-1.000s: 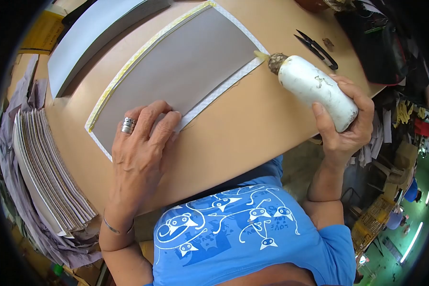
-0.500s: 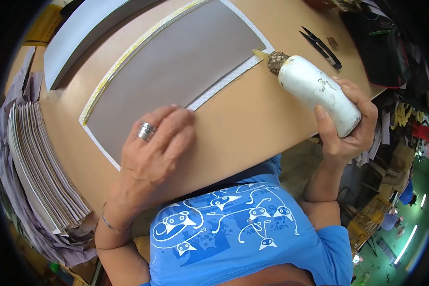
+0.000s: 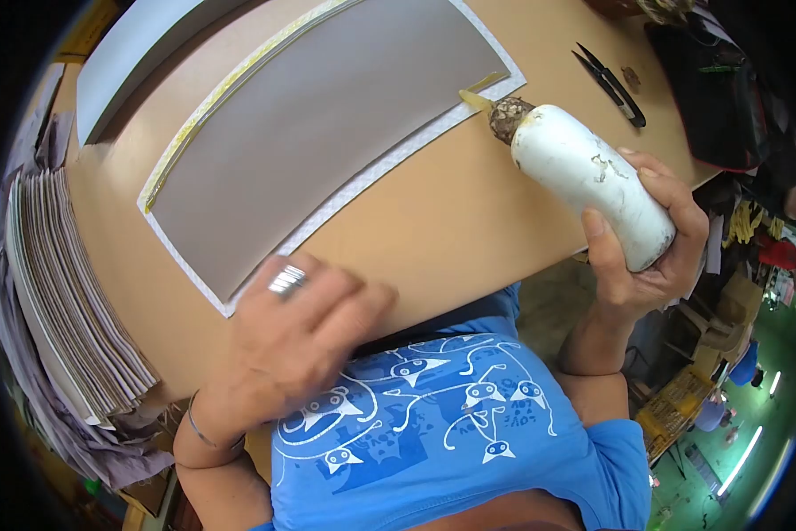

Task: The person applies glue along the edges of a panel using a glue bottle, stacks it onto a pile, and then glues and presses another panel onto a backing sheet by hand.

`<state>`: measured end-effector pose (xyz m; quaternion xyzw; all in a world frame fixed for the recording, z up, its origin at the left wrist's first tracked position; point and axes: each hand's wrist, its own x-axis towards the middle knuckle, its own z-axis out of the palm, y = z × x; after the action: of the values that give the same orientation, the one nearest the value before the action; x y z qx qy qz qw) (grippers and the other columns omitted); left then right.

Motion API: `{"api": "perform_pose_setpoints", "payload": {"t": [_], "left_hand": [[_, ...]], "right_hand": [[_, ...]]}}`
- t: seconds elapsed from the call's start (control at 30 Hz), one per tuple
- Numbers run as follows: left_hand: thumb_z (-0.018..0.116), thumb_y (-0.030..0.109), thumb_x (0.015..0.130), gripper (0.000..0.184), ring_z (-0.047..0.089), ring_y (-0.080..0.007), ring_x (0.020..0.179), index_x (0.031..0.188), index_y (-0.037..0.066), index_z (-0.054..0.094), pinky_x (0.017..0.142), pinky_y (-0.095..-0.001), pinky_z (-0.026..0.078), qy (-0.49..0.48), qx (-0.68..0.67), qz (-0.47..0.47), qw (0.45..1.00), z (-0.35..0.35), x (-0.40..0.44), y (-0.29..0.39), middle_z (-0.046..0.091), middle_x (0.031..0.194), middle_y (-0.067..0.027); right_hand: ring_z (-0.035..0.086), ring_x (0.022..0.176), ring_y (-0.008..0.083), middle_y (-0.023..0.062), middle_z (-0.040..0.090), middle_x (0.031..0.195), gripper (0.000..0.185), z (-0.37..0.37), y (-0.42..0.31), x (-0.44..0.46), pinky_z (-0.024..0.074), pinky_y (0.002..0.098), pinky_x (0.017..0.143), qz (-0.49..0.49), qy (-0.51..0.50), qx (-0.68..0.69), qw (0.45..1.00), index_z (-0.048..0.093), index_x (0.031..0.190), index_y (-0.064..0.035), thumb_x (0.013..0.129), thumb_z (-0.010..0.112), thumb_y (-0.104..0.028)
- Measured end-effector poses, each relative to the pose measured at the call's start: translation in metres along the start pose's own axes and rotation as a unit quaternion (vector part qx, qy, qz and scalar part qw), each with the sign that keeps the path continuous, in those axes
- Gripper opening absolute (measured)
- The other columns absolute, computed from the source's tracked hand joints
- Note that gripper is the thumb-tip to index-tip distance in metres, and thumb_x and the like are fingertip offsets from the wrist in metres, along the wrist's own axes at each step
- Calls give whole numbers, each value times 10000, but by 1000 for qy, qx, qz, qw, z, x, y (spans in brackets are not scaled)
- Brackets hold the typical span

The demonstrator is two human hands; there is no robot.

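My right hand (image 3: 641, 226) is wrapped around a white glue bottle (image 3: 593, 177), tilted with its nozzle pointing up and left. The crusted brown neck ends in a yellowish nozzle (image 3: 476, 100) at the near edge of a curved grey panel (image 3: 327, 124). A pale patterned border (image 3: 354, 190) frames the panel. Yellow glue (image 3: 491, 81) streaks the border by the nozzle, and more lines the far curved edge. Blurred by motion, my left hand (image 3: 305, 332) hovers at the panel's near left corner, fingers loosely bent and apart, with nothing visible in them.
Black thread snips (image 3: 610, 86) lie beyond the bottle, beside a small brown scrap (image 3: 631, 78). A stack of curved panels (image 3: 75, 301) stands at the left. Behind the panel is a large curved white piece (image 3: 141, 66). A dark pouch (image 3: 703, 97) sits at far right.
My left hand has come off the panel's near edge and moved toward me. The nozzle has shifted left along that edge, leaving a yellow glue streak. The view has shifted slightly.
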<state>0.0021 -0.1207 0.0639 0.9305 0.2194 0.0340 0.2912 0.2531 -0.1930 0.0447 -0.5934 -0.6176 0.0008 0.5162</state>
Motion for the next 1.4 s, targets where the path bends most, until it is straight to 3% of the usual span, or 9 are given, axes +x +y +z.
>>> {"api": "perform_pose_setpoints", "payload": {"t": [0.07, 0.17, 0.2, 0.33, 0.43, 0.63, 0.9, 1.03, 1.4], "left_hand": [[628, 15, 638, 354, 527, -292, 988, 981, 68, 559, 805, -355, 432, 90, 43, -31, 995, 1, 3, 1, 550, 1017, -88], [643, 38, 640, 341, 484, -296, 1069, 972, 52, 563, 836, -354, 419, 22, -14, -15, 1000, 7, -3, 0, 542, 1060, -97], [659, 44, 633, 322, 548, -268, 952, 943, 46, 575, 743, -330, 455, 56, -30, 25, 998, 14, -6, -3, 574, 970, -90], [665, 30, 624, 289, 567, -189, 650, 903, 60, 596, 504, -285, 429, 7, -142, -20, 990, 6, -20, 6, 575, 668, -56], [639, -23, 631, 283, 538, -195, 612, 902, 51, 596, 494, -282, 404, 8, -131, -36, 991, 0, -26, 3, 532, 602, -60], [615, -31, 629, 295, 477, -192, 532, 911, 53, 592, 493, -299, 371, 181, -49, -109, 976, 0, -41, -14, 488, 631, -57], [578, -38, 705, 238, 536, -227, 745, 929, 41, 588, 604, -289, 419, 278, 166, -149, 934, -5, -57, -56, 540, 846, -103], [575, -21, 717, 198, 535, -235, 818, 907, 32, 594, 717, -314, 420, 290, 93, -225, 926, -2, -60, -61, 545, 898, -93], [571, -32, 712, 221, 529, -216, 846, 920, 34, 607, 718, -309, 426, 320, 40, -194, 927, 3, -65, -70, 537, 921, -85]], "right_hand": [[577, 809, 272, 196, 566, 868, 462, 1, -2, 0, 474, 337, 723, -3, -8, -1, 1000, 474, 978, 3, 567, 685, 0], [578, 808, 273, 193, 568, 858, 469, 2, -5, -1, 478, 340, 720, -4, -15, -7, 1000, 468, 983, 2, 569, 686, -2], [578, 808, 273, 189, 568, 856, 469, 3, -5, -1, 480, 342, 718, -9, -16, -5, 1000, 467, 984, 1, 569, 686, -2], [580, 803, 276, 175, 568, 861, 469, 7, -12, -4, 487, 350, 708, -13, -36, -3, 999, 461, 982, -1, 568, 682, 1], [581, 797, 278, 164, 569, 858, 468, 10, -14, -4, 488, 352, 702, -32, -43, 7, 999, 458, 978, -2, 567, 682, 0], [583, 789, 278, 186, 576, 851, 480, 12, -22, -4, 489, 352, 705, -42, -75, -6, 996, 460, 980, -18, 559, 691, -7], [563, 833, 287, 200, 552, 889, 462, 21, -35, -6, 472, 375, 739, -47, -114, 0, 992, 456, 984, -25, 576, 672, -36], [559, 838, 287, 203, 544, 906, 456, 25, -42, -7, 470, 379, 747, -51, -135, 5, 989, 452, 987, -30, 590, 674, -59], [590, 787, 276, 197, 564, 943, 538, 37, -64, -7, 512, 329, 643, -29, -177, 13, 984, 454, 1000, -89, 552, 748, -39]]}}
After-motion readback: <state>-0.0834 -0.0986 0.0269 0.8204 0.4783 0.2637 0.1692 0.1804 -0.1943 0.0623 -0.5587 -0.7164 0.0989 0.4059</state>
